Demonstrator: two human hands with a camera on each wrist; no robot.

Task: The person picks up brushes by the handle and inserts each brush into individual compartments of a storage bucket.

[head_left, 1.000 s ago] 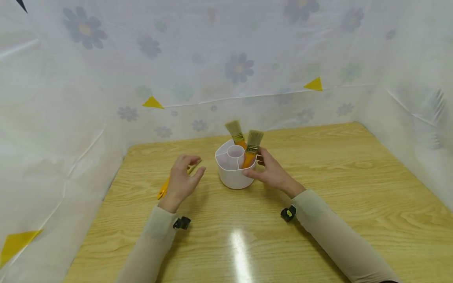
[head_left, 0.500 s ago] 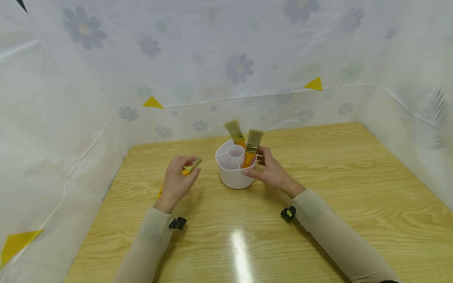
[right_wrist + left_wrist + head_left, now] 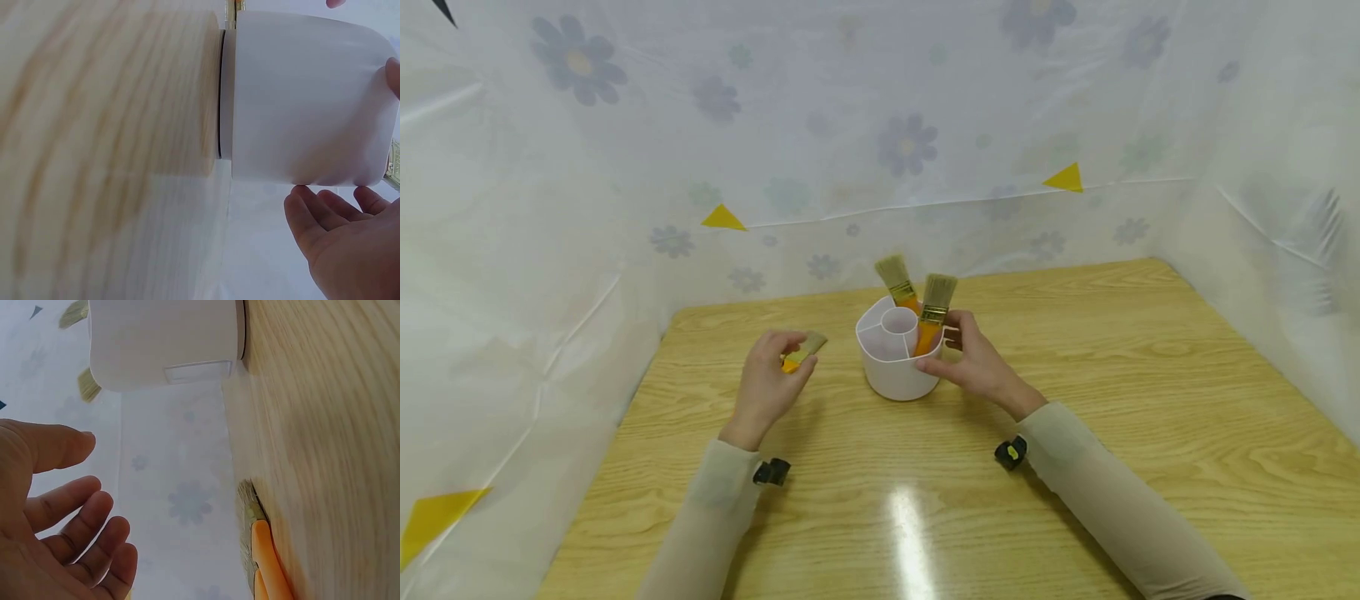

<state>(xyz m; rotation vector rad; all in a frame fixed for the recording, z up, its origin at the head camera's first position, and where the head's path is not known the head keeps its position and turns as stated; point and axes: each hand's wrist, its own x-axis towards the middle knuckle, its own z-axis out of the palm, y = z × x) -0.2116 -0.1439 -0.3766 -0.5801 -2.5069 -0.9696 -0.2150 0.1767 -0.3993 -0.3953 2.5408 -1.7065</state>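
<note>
A white round pen organizer (image 3: 895,379) with several compartments stands on the table. Two paintbrushes rest in it bristles up: one at the front right (image 3: 937,302), another at the back (image 3: 897,279). My right hand (image 3: 979,367) holds the organizer's right side, thumb at the front rim and fingers on the outer wall. To the left, my left hand (image 3: 769,385) hovers with nothing in its grasp, fingers loosely bent and apart from the thumb. Beneath it an orange-handled paintbrush (image 3: 267,553) lies on the table, partly hidden in the head view; a second orange handle shows beside it.
The wooden table (image 3: 1037,517) meets a flower-patterned plastic sheet (image 3: 820,150) at its back edge. More plastic sheeting hangs at both sides, with yellow triangles (image 3: 724,217) stuck on it. A small black camera sits on each wrist.
My left hand has drifted left, away from the organizer, so more of the lying paintbrush's bristles shows. The right hand and the organizer stay put.
</note>
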